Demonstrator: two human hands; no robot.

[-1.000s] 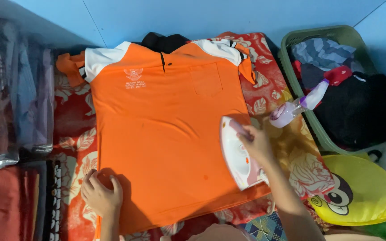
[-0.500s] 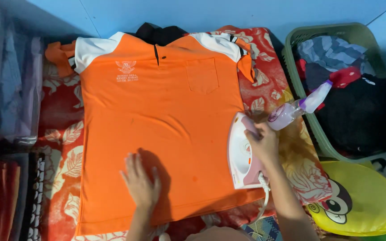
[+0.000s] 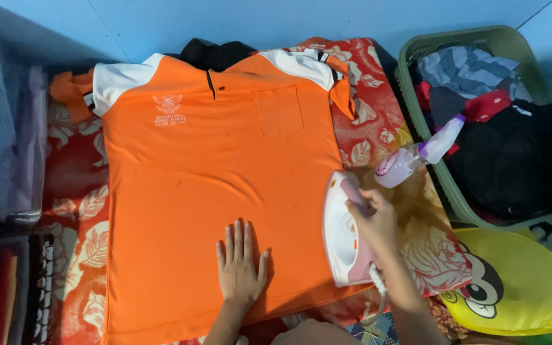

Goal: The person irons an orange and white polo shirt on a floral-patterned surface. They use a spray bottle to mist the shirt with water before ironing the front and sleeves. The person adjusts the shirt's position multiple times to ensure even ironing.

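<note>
Head view: I've got the orange shirt (image 3: pixel 218 185) laid flat, front up, on the red floral cloth (image 3: pixel 71 211), collar away from me. Left hand (image 3: pixel 241 265) is palm-down on the lower middle of the shirt, fingers spread and flat, gripping nothing, just pinning fabric. Right hand (image 3: pixel 373 220) is clenched round the handle of the iron (image 3: pixel 343 230), which sits at the shirt's right edge, near the hem, soleplate side toward the fabric; can't tell if it's fully in contact.

Spray bottle (image 3: pixel 416 156) lies just beside the iron, off the shirt, leaning on the green basket (image 3: pixel 445 191) that holds more clothes. Yellow cushion (image 3: pixel 519 287) at lower right.

My read: pressing the lower front panel. Creases show just above the left hand, so the next pass, as I judge it, calls for keeping the fabric taut and the fingers out of the iron's path. Cord near the wrist could snag.
</note>
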